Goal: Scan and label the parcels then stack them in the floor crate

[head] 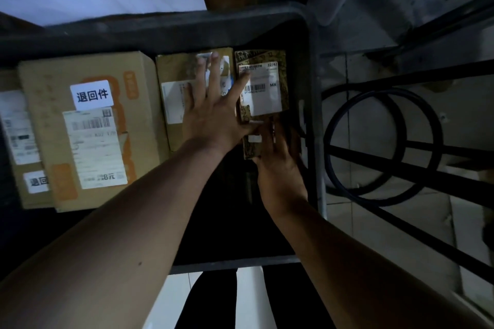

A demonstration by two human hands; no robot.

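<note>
Inside the dark floor crate (171, 32), toward its right wall, the right hand (278, 157) grips the near end of a small patterned parcel (283, 57) with a white barcode label (260, 89). Just beyond, the left hand (213, 112) lies flat with fingers spread, across a brown parcel (173, 67) and onto that label. At the far left sits a larger cardboard box (53, 120) bearing printed labels.

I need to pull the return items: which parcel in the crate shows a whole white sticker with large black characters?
The large brown cardboard box with orange print, left of the left hand; its sticker sits above the shipping label. The patterned parcel by the right hand has only a barcode label.
</note>
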